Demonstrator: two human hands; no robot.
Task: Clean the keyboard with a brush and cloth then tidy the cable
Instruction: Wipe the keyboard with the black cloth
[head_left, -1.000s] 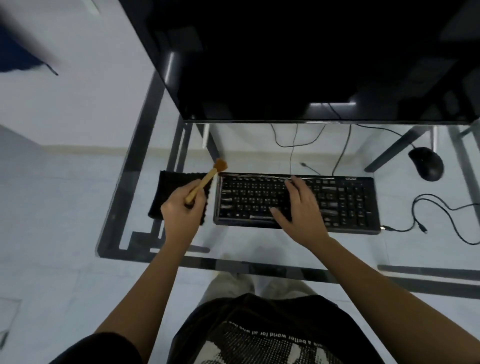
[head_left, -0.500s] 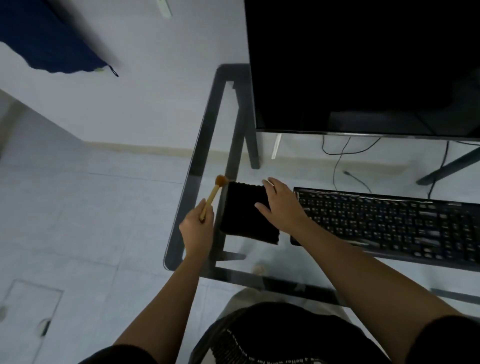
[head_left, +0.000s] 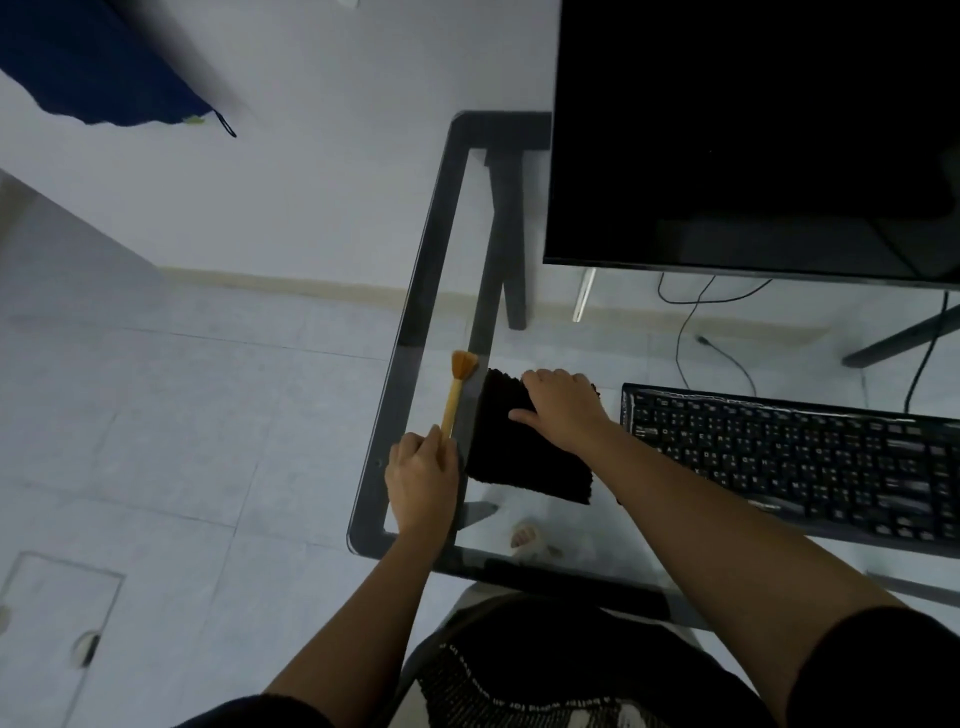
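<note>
A small brush (head_left: 457, 387) with a wooden handle and orange bristles lies along the left rim of the glass desk (head_left: 410, 332), bristles pointing away from me. My left hand (head_left: 423, 478) is closed around the near end of its handle. Just right of it a black cloth (head_left: 519, 462) lies flat on the glass. My right hand (head_left: 563, 410) rests on its far half, fingers curled over the far edge and thumb on top. The black keyboard (head_left: 789, 457) sits to the right of the cloth, running out of the frame. A thin black cable (head_left: 680, 332) hangs behind it.
A large dark monitor (head_left: 753, 130) stands at the back of the desk above the keyboard. The desk's dark frame and legs show through the glass. Pale floor tiles lie to the left, and my lap is under the near edge.
My view swung left. My right hand left the keyboard and came down on the cloth, then curled over its far edge. My left hand lowered the brush towards the desk's left rim.
</note>
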